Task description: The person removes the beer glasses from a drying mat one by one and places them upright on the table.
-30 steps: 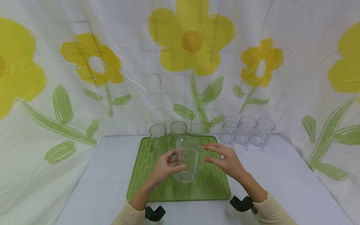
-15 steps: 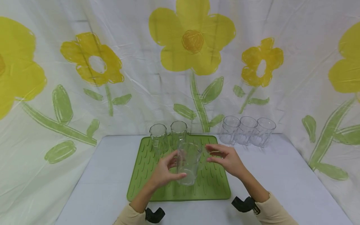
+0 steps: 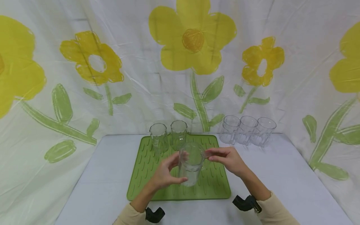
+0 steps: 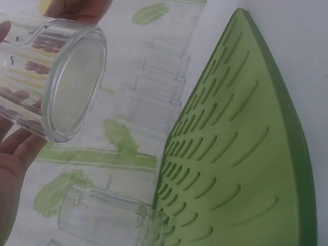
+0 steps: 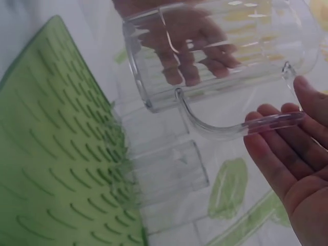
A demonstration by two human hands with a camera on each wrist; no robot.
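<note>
Clear mug (image 3: 191,173) held above green mat (image 3: 215,186), glasses close behind

The left hand (image 3: 164,175) grips the mug's side with curled fingers; the right hand (image 3: 229,159) pinches its handle. The mug tilts, mouth toward the person. Two upright glasses (image 3: 158,139) stand just behind it on the mat, in the way toward the back left. Three drinking glasses (image 3: 247,131) stand side by side on the white counter (image 3: 284,170), beyond the mat's back right corner and well apart from the mug. A flowered cloth (image 3: 137,106) closes off the counter's back edge. The counter stretches widely past the mat's left and right edges; its front strip lies between the sleeves (image 3: 274,209).
</note>
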